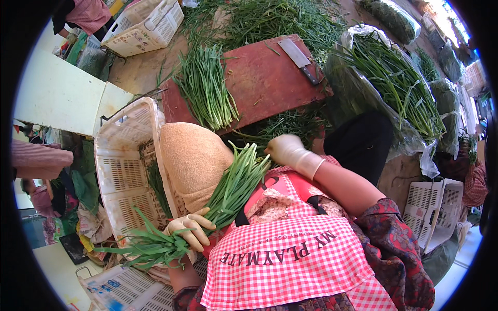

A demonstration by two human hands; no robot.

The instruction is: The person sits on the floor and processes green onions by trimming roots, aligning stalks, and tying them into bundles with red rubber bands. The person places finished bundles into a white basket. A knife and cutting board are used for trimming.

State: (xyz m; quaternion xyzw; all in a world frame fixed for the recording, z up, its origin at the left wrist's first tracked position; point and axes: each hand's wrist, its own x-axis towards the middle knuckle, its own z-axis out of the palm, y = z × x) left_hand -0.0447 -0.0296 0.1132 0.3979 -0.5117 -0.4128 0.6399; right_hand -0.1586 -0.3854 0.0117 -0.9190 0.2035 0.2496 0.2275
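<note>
My left hand [191,232], in a pale thin glove, is wrapped around the leafy end of a bunch of garlic chives [235,186]. The bunch slants across my lap, its pale stem ends up and to the right. Beside those ends is my right hand [288,152], gloved too, fingers curled and slightly blurred; whether something is pinched in them is hidden. Ahead lies a red board [264,81]. Another bundle of chives [208,91] rests on its left side, and a cleaver [298,60] with a dark handle lies at its far right.
Left of a tan terry-cloth cover [194,163] stands a white plastic crate [105,167] holding some greens. Loose greens [284,19] heap beyond the board. An opened plastic bag of long greens [397,81] lies right. Another crate [144,29] and a person [87,15] are at far left.
</note>
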